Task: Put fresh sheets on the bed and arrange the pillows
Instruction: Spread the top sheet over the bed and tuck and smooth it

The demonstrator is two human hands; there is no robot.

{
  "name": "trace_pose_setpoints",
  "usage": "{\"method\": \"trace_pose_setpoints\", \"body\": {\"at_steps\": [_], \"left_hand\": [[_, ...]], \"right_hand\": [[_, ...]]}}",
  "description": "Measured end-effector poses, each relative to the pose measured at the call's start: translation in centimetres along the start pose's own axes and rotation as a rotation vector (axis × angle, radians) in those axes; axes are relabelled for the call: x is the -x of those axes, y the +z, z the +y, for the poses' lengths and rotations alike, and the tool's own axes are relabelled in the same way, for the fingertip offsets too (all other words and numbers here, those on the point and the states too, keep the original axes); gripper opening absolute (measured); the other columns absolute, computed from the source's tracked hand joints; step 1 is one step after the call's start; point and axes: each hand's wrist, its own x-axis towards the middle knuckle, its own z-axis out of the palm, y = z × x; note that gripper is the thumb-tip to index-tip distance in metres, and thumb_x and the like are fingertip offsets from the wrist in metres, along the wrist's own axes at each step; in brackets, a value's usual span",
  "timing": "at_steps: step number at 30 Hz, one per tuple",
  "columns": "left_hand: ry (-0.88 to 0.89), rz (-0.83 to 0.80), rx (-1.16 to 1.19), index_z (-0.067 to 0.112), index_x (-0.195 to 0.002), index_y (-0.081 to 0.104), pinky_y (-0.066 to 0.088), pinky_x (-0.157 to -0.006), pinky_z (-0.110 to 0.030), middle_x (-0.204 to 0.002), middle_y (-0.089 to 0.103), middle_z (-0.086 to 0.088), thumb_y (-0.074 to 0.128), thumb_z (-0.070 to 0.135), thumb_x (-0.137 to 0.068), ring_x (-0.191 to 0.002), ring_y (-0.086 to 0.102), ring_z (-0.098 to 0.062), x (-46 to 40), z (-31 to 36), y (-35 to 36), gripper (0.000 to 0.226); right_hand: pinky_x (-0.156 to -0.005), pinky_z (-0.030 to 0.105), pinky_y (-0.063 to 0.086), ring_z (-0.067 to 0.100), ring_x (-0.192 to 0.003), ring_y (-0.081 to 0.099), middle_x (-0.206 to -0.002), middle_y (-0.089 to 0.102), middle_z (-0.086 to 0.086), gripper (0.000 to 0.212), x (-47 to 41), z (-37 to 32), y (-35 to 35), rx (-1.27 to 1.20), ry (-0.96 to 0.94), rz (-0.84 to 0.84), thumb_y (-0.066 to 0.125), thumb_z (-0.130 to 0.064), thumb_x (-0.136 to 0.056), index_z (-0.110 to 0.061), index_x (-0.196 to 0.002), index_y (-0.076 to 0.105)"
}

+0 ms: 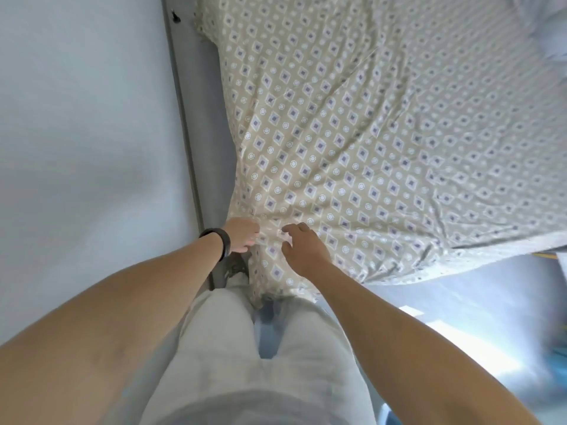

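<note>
- The person stands at a corner of the bed, looking straight down, and both arms reach forward to the patterned sheet (352, 142).
- The sheet, beige with small diamonds and circles, lies spread over the bed, wrinkled, with creases fanning out from the near corner where the hands meet.
- The left hand (242, 234) is at the gathered corner of the sheet, beside the wall; its fingers curl into the cloth and appear to pinch a fold, though the fingertips are partly lost in the fabric.
- A dark wristband (219, 240) sits on the left wrist.
- The right hand (302, 248) is just beside the left, on top of the same bunched corner; fingers bent, thumb and forefinger closing on the cloth, the fingertips blurred.
- Below the hands the corner of the sheet hangs down in front of the person's light trousers (245, 348).
- The mattress under the sheet is hidden; only a pale edge shows along the sheet's right hem.
- At the top right something pale and blurred (552, 32) lies on the bed, cut off by the frame; pillow or bedding, it cannot be told.
- The grey wall (76, 133) fills the left side, and the floor (460, 332) at right is washed out by glare.
</note>
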Motion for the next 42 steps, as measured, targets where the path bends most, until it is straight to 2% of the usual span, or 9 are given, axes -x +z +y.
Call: {"method": "trace_pose_setpoints", "body": {"at_steps": [5, 7, 9, 12, 17, 22, 29, 34, 42], "left_hand": [[0.034, 0.018, -0.103, 0.019, -0.089, 0.054, 0.050, -0.065, -0.029, -0.095, 0.060, -0.003, 0.050, 0.021, -0.103, -0.073, 0.058, -0.014, 5.4, -2.6, 5.6, 0.015], [-0.009, -0.014, -0.086, 0.018, -0.087, 0.055, 0.047, -0.065, -0.030, -0.093, 0.060, -0.002, 0.052, 0.022, -0.101, -0.074, 0.057, -0.016, 7.0, -3.4, 8.2, 0.015], [-0.013, -0.061, -0.125, 0.016, -0.103, 0.060, 0.051, -0.071, -0.032, -0.103, 0.065, -0.003, 0.055, 0.024, -0.099, -0.085, 0.062, -0.018, 8.6, -3.7, 11.1, 0.011], [0.075, -0.144, -0.214, 0.015, -0.114, 0.061, 0.050, -0.072, -0.031, -0.105, 0.066, -0.004, 0.055, 0.025, -0.099, -0.087, 0.062, -0.020, 11.2, -2.9, 15.0, 0.019], [0.162, -0.247, -0.332, 0.019, -0.097, 0.064, 0.053, -0.079, -0.037, -0.115, 0.063, -0.008, 0.057, 0.025, -0.099, -0.090, 0.063, -0.024, 14.7, -1.1, 18.8, 0.010], [0.320, -0.178, -0.250, 0.016, -0.108, 0.066, 0.055, -0.073, -0.034, -0.108, 0.069, -0.008, 0.054, 0.028, -0.099, -0.077, 0.065, -0.020, 17.9, 0.5, 22.5, 0.020], [0.311, -0.138, -0.221, 0.017, -0.106, 0.066, 0.051, -0.064, -0.028, -0.097, 0.069, -0.003, 0.051, 0.024, -0.099, -0.071, 0.064, -0.018, 19.6, -0.3, 28.7, 0.018], [0.290, -0.005, -0.118, 0.016, -0.105, 0.066, 0.048, -0.062, -0.028, -0.095, 0.068, -0.003, 0.054, 0.027, -0.098, -0.068, 0.063, -0.017, 19.1, -0.3, 35.8, 0.018], [0.346, 0.011, -0.267, 0.013, -0.109, 0.067, 0.048, -0.057, -0.019, -0.092, 0.067, 0.003, 0.051, 0.027, -0.098, -0.072, 0.064, -0.015, 22.7, -0.6, 47.4, 0.024]], "right_hand": [[-0.091, 0.041, 0.049, 0.023, -0.128, 0.047, -0.144, 0.043, -0.002, 0.044, 6.9, 4.9, -2.5, 0.015, 0.003, -0.027, 0.044, -0.025, -0.102, -0.026, -0.145, 0.044], [-0.093, 0.042, 0.049, 0.024, -0.128, 0.049, -0.145, 0.043, -0.002, 0.043, 9.0, 6.9, -3.8, 0.005, 0.017, -0.021, 0.045, -0.025, -0.101, -0.026, -0.145, 0.045], [-0.092, 0.041, 0.050, 0.023, -0.122, 0.054, -0.144, 0.045, -0.002, 0.042, 11.2, 9.1, -5.2, -0.024, 0.049, 0.028, 0.046, -0.026, -0.101, -0.027, -0.143, 0.047], [-0.080, 0.034, 0.049, 0.020, -0.105, 0.059, -0.138, 0.048, -0.004, 0.042, 14.5, 11.7, -6.5, -0.121, 0.123, 0.142, 0.046, -0.026, -0.100, -0.026, -0.142, 0.049], [-0.092, 0.037, 0.052, 0.020, -0.107, 0.057, -0.133, 0.053, 0.000, 0.040, 21.1, 15.1, -6.5, -0.265, 0.207, 0.242, 0.051, -0.026, -0.100, -0.023, -0.139, 0.054], [-0.085, 0.028, 0.043, 0.017, -0.107, 0.058, -0.129, 0.059, -0.001, 0.036, 24.6, 18.2, -8.7, -0.227, 0.153, 0.263, 0.052, -0.026, -0.100, -0.022, -0.135, 0.058], [-0.071, 0.024, 0.045, 0.013, -0.090, 0.059, -0.120, 0.060, -0.004, 0.035, 25.2, 23.0, -10.1, -0.209, 0.045, 0.175, 0.051, -0.025, -0.099, -0.021, -0.133, 0.059], [-0.093, 0.030, 0.047, 0.017, -0.109, 0.057, -0.124, 0.060, -0.003, 0.034, 25.8, 30.6, -13.1, -0.148, -0.063, 0.123, 0.051, -0.025, -0.099, -0.022, -0.130, 0.062], [-0.068, 0.020, 0.042, 0.014, -0.089, 0.058, -0.121, 0.063, -0.001, 0.034, 27.4, 40.0, -16.8, -0.220, -0.062, 0.083, 0.051, -0.019, -0.096, -0.020, -0.128, 0.064]]}}
